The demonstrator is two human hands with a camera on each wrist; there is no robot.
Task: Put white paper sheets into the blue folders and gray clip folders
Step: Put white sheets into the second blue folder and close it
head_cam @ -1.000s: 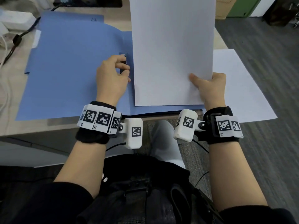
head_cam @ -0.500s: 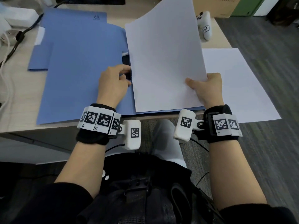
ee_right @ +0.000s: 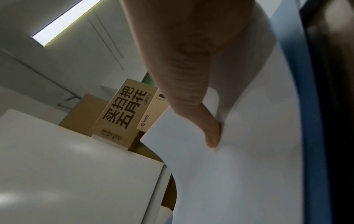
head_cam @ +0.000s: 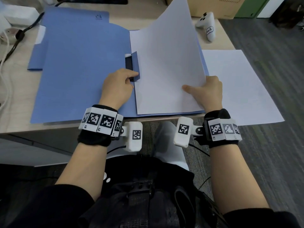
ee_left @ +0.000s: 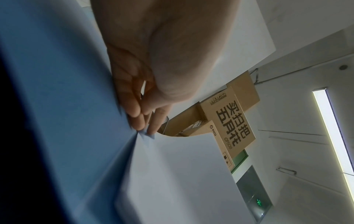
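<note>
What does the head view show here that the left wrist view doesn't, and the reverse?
Only the head view shows the right hand pinching the raised paper sheet, a second sheet beside the folder, and a white controller. Only the left wrist view shows a ceiling light. Both show the left hand holding the blue folder's clip flap.

open folder (head_cam: 79,66) laid flat on desk (head_cam: 14,102) | held sheet (head_cam: 166,68) over folder's right half | second sheet (head_cam: 238,86) right of folder, overhanging desk edge | controller (head_cam: 207,25) behind-right of folder | cables (head_cam: 9,45) left of folder | cardboard box (head_cam: 213,7) behind controller
</note>
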